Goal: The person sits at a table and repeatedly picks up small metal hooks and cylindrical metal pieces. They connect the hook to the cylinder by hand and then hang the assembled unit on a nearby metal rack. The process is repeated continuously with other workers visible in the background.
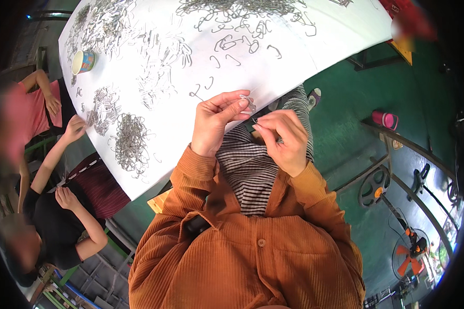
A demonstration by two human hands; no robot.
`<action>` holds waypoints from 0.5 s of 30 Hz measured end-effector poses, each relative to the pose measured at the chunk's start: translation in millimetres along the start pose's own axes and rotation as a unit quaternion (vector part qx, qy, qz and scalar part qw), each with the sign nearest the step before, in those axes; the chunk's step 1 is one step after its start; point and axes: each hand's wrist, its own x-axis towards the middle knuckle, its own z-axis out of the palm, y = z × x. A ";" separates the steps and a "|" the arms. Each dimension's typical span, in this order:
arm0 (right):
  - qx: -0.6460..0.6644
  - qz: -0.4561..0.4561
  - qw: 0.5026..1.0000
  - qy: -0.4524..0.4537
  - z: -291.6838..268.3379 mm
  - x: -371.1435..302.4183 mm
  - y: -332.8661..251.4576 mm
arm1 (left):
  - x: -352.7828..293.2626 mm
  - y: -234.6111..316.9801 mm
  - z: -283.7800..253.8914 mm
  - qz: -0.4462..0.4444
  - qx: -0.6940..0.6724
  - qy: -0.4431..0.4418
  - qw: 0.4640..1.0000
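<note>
Both hands meet over the near edge of the white table (180, 116), above my lap. My left hand (211, 117) pinches a small, pale metal piece (249, 104) between thumb and fingers, its shape partly hidden by the fingertips. Just right of it, my right hand (287, 136) is closed with thumb and forefinger on a small dark piece (254, 120), too small to name. The two pieces are close together; whether they touch, I cannot tell. Beyond my left hand, a few bent wire hooks (209, 82) lie loose on the white surface.
A heap of dark wire hooks (242, 7) lies at the far side, and another hook pile (130, 144) at the left edge. Slim silver strips (160, 56) are scattered between. A paper cup (83, 62) lies nearby. Two people sit at left, one person's hand (75, 129) at the table.
</note>
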 end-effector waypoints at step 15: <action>-0.083 -0.039 0.996 0.014 -1.3 -4.5 15.3 | -21.8 -3.8 18.9 0.118 0.160 0.017 0.980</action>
